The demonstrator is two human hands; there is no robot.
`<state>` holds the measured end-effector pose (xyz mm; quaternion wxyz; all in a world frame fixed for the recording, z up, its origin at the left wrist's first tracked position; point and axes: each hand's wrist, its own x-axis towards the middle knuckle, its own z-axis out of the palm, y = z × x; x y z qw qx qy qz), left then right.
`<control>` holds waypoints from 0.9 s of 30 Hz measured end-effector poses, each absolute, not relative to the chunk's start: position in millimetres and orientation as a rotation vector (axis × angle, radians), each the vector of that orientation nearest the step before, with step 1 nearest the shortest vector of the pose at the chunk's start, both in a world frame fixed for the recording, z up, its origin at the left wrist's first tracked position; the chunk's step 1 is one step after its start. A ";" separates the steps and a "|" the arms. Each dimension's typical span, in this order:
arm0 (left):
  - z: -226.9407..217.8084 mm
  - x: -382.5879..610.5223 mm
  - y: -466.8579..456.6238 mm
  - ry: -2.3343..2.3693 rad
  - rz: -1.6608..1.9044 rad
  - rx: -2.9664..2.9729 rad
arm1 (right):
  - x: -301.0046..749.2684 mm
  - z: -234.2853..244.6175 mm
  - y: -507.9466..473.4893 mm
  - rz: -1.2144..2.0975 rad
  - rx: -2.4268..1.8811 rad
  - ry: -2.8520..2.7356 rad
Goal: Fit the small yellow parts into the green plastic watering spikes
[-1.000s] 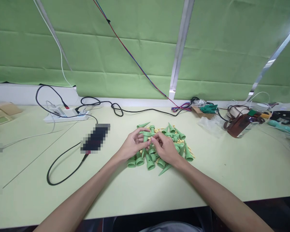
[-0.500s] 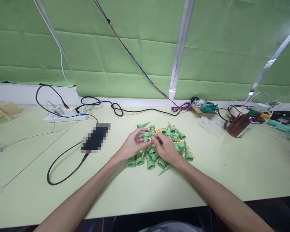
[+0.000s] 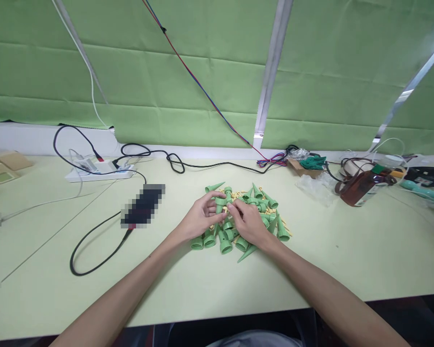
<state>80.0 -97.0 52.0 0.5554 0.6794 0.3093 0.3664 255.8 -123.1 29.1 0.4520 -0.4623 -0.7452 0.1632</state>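
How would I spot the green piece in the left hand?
On the pale table, find the jumbled pile of green and yellow parts. At its left, the left hand curls around one green piece. That hold sets it apart: its neighbours lie in the pile.

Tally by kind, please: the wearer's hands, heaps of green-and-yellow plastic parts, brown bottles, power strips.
Left hand and right hand: 2
Heap of plastic parts: 1 (overlapping; pieces not countable)
Brown bottle: 1
Power strip: 1
Total: 5

Brown bottle [image 3: 361, 189] beside crumpled clear plastic [image 3: 317, 189].
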 end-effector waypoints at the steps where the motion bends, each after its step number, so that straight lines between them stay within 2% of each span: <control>1: 51.7 79.9 -96.9 0.727 0.863 1.604 | 255.8 29.1 -122.9 0.401 -1.143 -1.844; 27: 50.8 81.6 -98.7 0.746 0.823 1.607 | 254.9 26.9 -121.6 0.360 -1.197 -1.835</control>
